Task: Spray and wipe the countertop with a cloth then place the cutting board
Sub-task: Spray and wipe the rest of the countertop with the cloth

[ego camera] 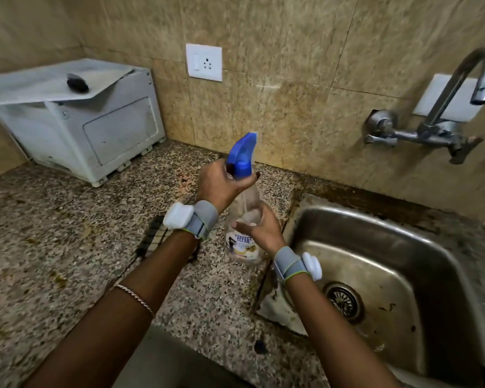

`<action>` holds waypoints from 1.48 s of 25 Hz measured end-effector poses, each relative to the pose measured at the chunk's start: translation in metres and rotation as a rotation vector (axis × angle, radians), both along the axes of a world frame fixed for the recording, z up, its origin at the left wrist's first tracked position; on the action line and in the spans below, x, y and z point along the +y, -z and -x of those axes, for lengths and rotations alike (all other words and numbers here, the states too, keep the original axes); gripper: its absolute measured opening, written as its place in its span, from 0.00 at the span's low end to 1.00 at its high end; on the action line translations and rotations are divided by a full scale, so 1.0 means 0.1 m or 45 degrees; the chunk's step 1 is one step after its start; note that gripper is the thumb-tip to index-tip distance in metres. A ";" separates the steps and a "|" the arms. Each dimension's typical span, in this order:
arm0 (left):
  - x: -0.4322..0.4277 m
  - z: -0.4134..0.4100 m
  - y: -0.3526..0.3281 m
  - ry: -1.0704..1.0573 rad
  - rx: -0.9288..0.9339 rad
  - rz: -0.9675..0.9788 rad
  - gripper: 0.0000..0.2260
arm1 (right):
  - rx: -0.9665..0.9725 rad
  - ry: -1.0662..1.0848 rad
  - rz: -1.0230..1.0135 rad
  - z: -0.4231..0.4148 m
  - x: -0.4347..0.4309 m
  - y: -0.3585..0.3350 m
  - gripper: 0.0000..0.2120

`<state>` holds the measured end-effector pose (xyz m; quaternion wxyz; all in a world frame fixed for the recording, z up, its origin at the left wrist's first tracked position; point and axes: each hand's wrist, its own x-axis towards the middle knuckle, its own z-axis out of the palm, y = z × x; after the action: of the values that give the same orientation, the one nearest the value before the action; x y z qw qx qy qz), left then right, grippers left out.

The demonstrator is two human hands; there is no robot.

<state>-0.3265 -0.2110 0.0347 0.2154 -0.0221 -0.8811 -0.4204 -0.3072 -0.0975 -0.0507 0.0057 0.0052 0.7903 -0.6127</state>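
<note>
My right hand [261, 231] curls round the lower body of the spray bottle [244, 201], held upright over the countertop [53, 233] beside the sink [431, 264]. My left hand [219, 186] grips its blue neck. Beyond stands a white appliance [95, 130].

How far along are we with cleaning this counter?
Done: nothing visible; the countertop shows brown stains. In hand: the left hand grips the spray bottle at its blue head, and the right hand holds its body. Left: spraying, wiping, then placing the cutting board, which I cannot spot.
</note>
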 end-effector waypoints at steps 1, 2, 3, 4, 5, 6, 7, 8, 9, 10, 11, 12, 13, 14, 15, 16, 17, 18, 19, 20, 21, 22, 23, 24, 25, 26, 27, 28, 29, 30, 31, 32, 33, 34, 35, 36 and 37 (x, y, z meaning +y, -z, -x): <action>-0.06 -0.04 -0.01 -0.014 -0.007 0.022 0.18 | -0.023 -0.062 0.069 -0.02 -0.04 0.00 0.21; -0.14 -0.07 0.00 0.001 -0.017 0.022 0.19 | -0.055 -0.129 0.141 -0.06 -0.12 -0.01 0.20; -0.21 -0.12 0.01 0.048 -0.016 -0.004 0.20 | -0.076 -0.185 0.182 -0.11 -0.20 -0.03 0.20; -0.30 -0.17 0.03 0.097 -0.016 -0.064 0.21 | -0.094 -0.254 0.217 -0.16 -0.31 -0.05 0.20; -0.39 -0.24 0.06 0.136 -0.013 -0.158 0.21 | -0.104 -0.334 0.232 -0.21 -0.42 -0.06 0.19; -0.47 -0.32 0.08 0.148 -0.008 -0.270 0.18 | -0.123 -0.423 0.258 -0.28 -0.53 -0.10 0.17; -0.56 -0.39 0.09 0.136 -0.013 -0.375 0.15 | -0.148 -0.511 0.251 -0.31 -0.63 -0.09 0.15; -0.69 -0.47 0.14 0.098 -0.021 -0.471 0.13 | -0.186 -0.602 0.260 -0.37 -0.76 -0.09 0.13; -0.82 -0.53 0.19 0.048 -0.022 -0.550 0.14 | -0.225 -0.680 0.269 -0.41 -0.88 -0.05 0.11; -0.99 -0.62 0.25 -0.023 -0.008 -0.595 0.15 | -0.266 -0.763 0.286 -0.46 -1.01 -0.02 0.10; -1.14 -0.70 0.29 -0.112 0.003 -0.610 0.15 | -0.326 -0.832 0.316 -0.47 -1.13 0.04 0.10; -1.34 -0.77 0.36 -0.220 0.002 -0.603 0.14 | -0.420 -0.899 0.383 -0.50 -1.27 0.07 0.14; -1.47 -0.85 0.39 -0.314 -0.010 -0.604 0.13 | -0.526 -0.907 0.418 -0.51 -1.39 0.13 0.18; -1.61 -0.93 0.43 -0.403 -0.025 -0.618 0.12 | -0.591 -0.891 0.436 -0.53 -1.51 0.18 0.21; -1.70 -1.00 0.46 -0.474 -0.038 -0.627 0.11 | -0.573 -0.827 0.372 -0.56 -1.60 0.22 0.23; -1.80 -1.08 0.51 -0.543 -0.055 -0.609 0.12 | -0.481 -0.777 0.227 -0.58 -1.69 0.29 0.22; -1.86 -1.14 0.59 -0.592 -0.082 -0.580 0.14 | -0.302 -0.757 -0.003 -0.58 -1.75 0.37 0.21; -1.90 -1.20 0.69 -0.624 -0.119 -0.563 0.18 | -0.115 -0.751 -0.239 -0.59 -1.79 0.46 0.19; -1.93 -1.26 0.79 -0.646 -0.162 -0.568 0.20 | 0.029 -0.762 -0.430 -0.60 -1.81 0.57 0.18; -1.98 -1.33 0.91 -0.679 -0.209 -0.588 0.21 | 0.119 -0.799 -0.603 -0.61 -1.86 0.69 0.20; -2.00 -1.39 1.01 -0.707 -0.252 -0.614 0.20 | 0.139 -0.822 -0.765 -0.63 -1.90 0.78 0.23; -2.04 -1.47 1.11 -0.750 -0.302 -0.646 0.20 | 0.166 -0.825 -0.925 -0.70 -1.95 0.86 0.28; -2.07 -1.54 1.20 -0.785 -0.334 -0.671 0.19 | 0.225 -0.809 -1.055 -0.75 -1.99 0.96 0.32; -2.09 -1.59 1.27 -0.813 -0.356 -0.692 0.19 | 0.322 -0.789 -1.179 -0.80 -2.00 1.03 0.35; -2.12 -1.64 1.35 -0.834 -0.374 -0.698 0.20 | 0.381 -0.765 -1.233 -0.84 -2.01 1.06 0.35; -2.16 -1.67 1.41 -0.852 -0.399 -0.699 0.20 | 0.410 -0.756 -1.254 -0.84 -2.04 1.12 0.34; -2.17 -1.68 1.46 -0.864 -0.428 -0.690 0.19 | 0.391 -0.754 -1.274 -0.85 -2.04 1.10 0.33; -2.19 -1.69 1.48 -0.874 -0.457 -0.685 0.18 | 0.406 -0.751 -1.290 -0.84 -2.04 1.10 0.34; -2.22 -1.70 1.52 -0.887 -0.486 -0.685 0.17 | 0.418 -0.747 -1.297 -0.83 -2.04 1.11 0.35; -2.24 -1.72 1.54 -0.906 -0.502 -0.690 0.17 | 0.442 -0.731 -1.301 -0.82 -2.04 1.11 0.35; -2.27 -1.73 1.56 -0.927 -0.501 -0.699 0.17 | 0.443 -0.722 -1.313 -0.82 -2.05 1.12 0.35; -2.30 -1.75 1.55 -0.948 -0.485 -0.708 0.16 | 0.446 -0.712 -1.324 -0.82 -2.04 1.12 0.36; -2.33 -1.75 1.56 -0.964 -0.454 -0.711 0.16 | 0.445 -0.709 -1.330 -0.83 -2.04 1.12 0.36; -2.37 -1.76 1.56 -0.980 -0.426 -0.712 0.14 | 0.456 -0.705 -1.333 -0.84 -2.04 1.11 0.36; -2.42 -1.76 1.56 -1.005 -0.400 -0.706 0.14 | 0.452 -0.703 -1.336 -0.86 -2.04 1.10 0.36; -2.46 -1.76 1.54 -1.026 -0.386 -0.698 0.14 | 0.450 -0.703 -1.330 -0.86 -2.05 1.10 0.37; -2.50 -1.75 1.55 -1.045 -0.371 -0.696 0.15 | 0.440 -0.703 -1.334 -0.85 -2.04 1.09 0.37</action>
<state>-0.1517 -0.4607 -0.1204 0.2356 0.4415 -0.6959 -0.5151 -0.2222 -0.3018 -0.1600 0.0326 -0.2968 0.9479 -0.1109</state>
